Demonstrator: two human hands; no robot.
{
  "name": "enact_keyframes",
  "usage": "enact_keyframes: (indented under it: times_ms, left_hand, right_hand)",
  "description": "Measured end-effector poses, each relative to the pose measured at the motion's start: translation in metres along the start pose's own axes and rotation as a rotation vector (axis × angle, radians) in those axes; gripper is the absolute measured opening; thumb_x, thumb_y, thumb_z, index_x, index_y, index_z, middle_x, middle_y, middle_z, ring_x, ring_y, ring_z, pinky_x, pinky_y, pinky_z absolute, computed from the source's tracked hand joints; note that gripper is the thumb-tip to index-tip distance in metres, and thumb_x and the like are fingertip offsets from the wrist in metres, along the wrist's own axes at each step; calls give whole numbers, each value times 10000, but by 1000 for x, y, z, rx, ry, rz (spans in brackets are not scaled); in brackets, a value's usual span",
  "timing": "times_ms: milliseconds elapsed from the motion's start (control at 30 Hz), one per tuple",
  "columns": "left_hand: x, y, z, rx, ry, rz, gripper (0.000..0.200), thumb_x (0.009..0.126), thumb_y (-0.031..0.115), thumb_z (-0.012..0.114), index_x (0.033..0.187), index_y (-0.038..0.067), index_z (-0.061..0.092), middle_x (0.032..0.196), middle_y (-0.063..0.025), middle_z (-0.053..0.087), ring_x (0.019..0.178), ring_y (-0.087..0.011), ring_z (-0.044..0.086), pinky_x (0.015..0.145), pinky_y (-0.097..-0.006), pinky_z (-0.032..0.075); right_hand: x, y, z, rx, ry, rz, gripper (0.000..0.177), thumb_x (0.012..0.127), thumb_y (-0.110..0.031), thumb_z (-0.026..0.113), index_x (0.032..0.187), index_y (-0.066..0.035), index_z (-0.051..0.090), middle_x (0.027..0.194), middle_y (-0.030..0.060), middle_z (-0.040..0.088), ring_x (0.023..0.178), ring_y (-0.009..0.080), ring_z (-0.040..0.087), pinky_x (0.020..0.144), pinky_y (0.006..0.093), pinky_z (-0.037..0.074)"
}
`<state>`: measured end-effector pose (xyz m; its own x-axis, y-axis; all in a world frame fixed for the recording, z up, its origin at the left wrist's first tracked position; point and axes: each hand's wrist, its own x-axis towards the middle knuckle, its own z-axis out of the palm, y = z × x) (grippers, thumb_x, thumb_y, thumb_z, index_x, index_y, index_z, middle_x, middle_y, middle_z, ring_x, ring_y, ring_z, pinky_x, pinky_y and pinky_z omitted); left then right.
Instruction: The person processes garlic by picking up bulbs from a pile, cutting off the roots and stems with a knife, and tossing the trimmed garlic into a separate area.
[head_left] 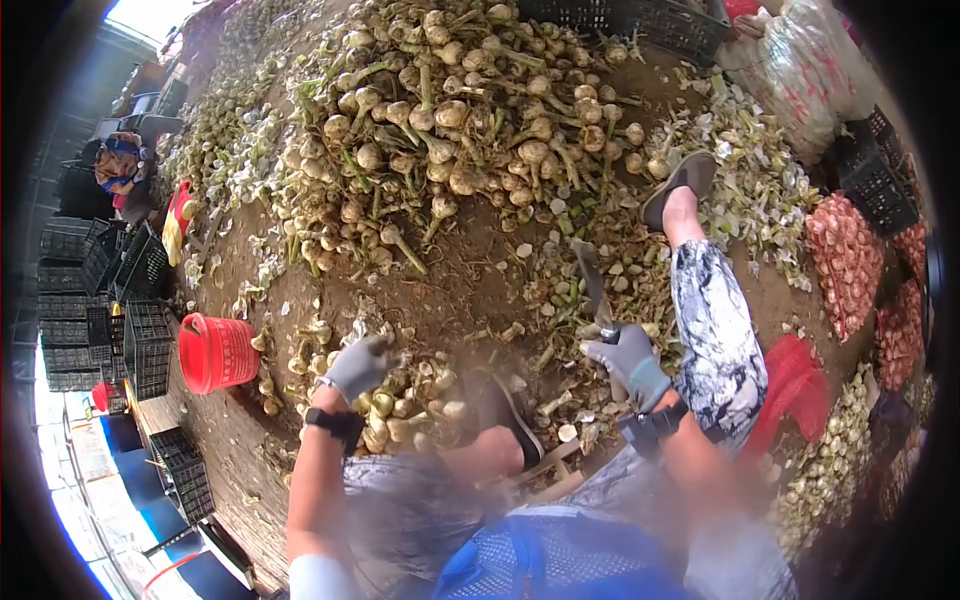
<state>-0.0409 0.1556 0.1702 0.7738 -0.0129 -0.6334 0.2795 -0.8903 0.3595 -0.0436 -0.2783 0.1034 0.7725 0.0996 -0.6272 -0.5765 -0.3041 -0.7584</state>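
Note:
My right hand [632, 362], in a grey glove, is closed around the handle of a knife [592, 280] whose blade points up and away from me. Below that blade lies a scatter of cut stems and root ends [570, 290]. My left hand [358, 370], also gloved, hovers beside a small pile of trimmed garlic bulbs [385, 425]; its fingers are slightly bent and apart, with nothing visible in them. In front of me rises a large heap of untrimmed garlic [450, 130] with stalks and dirty roots.
A red bucket [217, 353] stands at left, near stacked black crates [148, 345]. Mesh sacks of garlic [845, 262] and a red net [795, 390] lie at right. Pale skins [765, 170] cover the ground there. Another person [122, 165] sits at far left.

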Motion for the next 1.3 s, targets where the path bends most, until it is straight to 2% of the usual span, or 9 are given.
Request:
enact_keyframes:
  times_ms: [100, 300, 400, 500, 833, 967, 1167, 1233, 1300]
  left_hand:
    - [100, -21, 14, -779, 225, -51, 511, 907, 404, 678, 1160, -36, 613, 775, -61, 682, 653, -144, 669, 516, -285, 500]
    - [253, -30, 58, -459, 614, -233, 637, 803, 497, 729, 1174, -9, 615, 1006, -230, 706, 912, -418, 673, 771, -449, 523]
    - [260, -22, 68, -325, 662, -282, 491, 795, 392, 728, 1096, 11, 660, 976, -195, 722, 877, -384, 685, 771, -426, 526]
    - [243, -8, 77, -605, 552, -144, 354, 773, 181, 698, 1089, 21, 686, 926, -125, 739, 784, -200, 693, 710, -320, 526]
    - [52, 187, 119, -365, 262, 355, 354, 824, 61, 651, 1178, 68, 643, 929, -107, 715, 777, -202, 699, 706, -309, 551]
    - [13, 216, 110, -1082, -62, 234, 444, 872, 81, 660, 1295, 6, 546, 1095, -45, 663, 837, -136, 647, 707, -279, 541]
    - [-10, 210, 106, -1257, -99, 167, 436, 884, 66, 643, 1294, 11, 506, 1009, -13, 651, 737, -50, 574, 591, -199, 473]
    - [-7, 191, 120, -929, 20, 574, 416, 892, 64, 622, 1288, 30, 498, 975, -8, 651, 740, -58, 581, 586, -206, 476]
    - [-15, 204, 115, -1308, -111, 338, 435, 897, 62, 611, 1311, 34, 481, 987, -16, 650, 755, -58, 585, 600, -204, 483]
  right_hand:
    - [-3, -23, 5, 251, 13, 11, 320, 796, -128, 776, 1078, 8, 710, 808, 50, 712, 641, 96, 630, 565, 245, 494]
    - [0, -24, 4, 298, 83, 117, 330, 807, -155, 772, 1099, -14, 708, 741, -15, 644, 599, 60, 544, 535, 232, 428]
    - [3, -34, 8, 242, 110, 170, 340, 824, -147, 762, 1129, -11, 695, 705, -42, 610, 566, 57, 528, 517, 230, 414]
    - [8, -45, 16, 334, 88, 205, 360, 836, -152, 756, 1155, -3, 682, 726, -24, 633, 585, 65, 557, 524, 232, 425]
    - [12, -38, 22, 572, 180, -141, 334, 875, -121, 741, 1173, 13, 672, 1062, 69, 713, 887, 106, 657, 765, 233, 513]
    - [-12, -55, 15, 593, 66, -193, 296, 863, -126, 749, 1113, 21, 693, 1030, 53, 727, 880, 111, 668, 786, 232, 513]
    - [-44, -49, 6, -539, 256, -642, 263, 792, -160, 726, 1040, -95, 669, 878, 93, 688, 756, 267, 688, 679, 361, 546]
    - [-47, -47, 6, -595, 247, -764, 244, 745, -128, 679, 983, -104, 632, 802, 122, 619, 713, 356, 634, 640, 433, 522]
    - [-50, -46, 10, -752, 220, -758, 276, 711, -70, 649, 982, -115, 622, 779, 116, 606, 686, 345, 630, 613, 444, 506]
